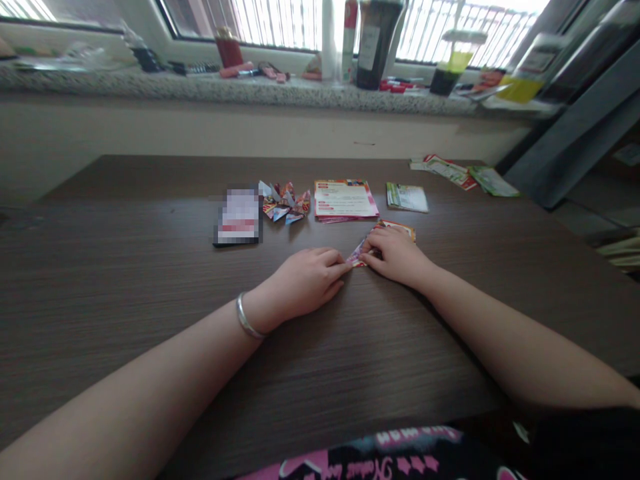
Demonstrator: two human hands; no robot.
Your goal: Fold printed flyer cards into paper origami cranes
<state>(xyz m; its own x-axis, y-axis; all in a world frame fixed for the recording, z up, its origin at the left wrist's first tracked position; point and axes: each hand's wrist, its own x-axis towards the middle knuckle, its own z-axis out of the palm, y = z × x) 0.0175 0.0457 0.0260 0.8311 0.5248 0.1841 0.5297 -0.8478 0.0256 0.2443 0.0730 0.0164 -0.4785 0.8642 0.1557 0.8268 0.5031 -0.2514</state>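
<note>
A colourful printed sheet of paper (357,256) lies on the table, partly folded, with a pointed corner toward the left. My right hand (399,255) rests over it, its thumb and fingers pinching and pressing it, hiding most of the sheet. At the pointed tip, my left hand (313,280), with a silver bangle on its wrist, presses its fingers together on the paper. Beyond the hands are a stack of printed sheets (345,200), several folded paper pieces (286,203) in a cluster, and a smaller stack of cards (407,198).
A blurred-out, phone-like dark-edged object (239,217) lies left of the folded pieces. Printed strips (447,171) and a green packet-like paper (493,181) sit at the table's far right. Bottles and small items crowd the stone windowsill (200,85).
</note>
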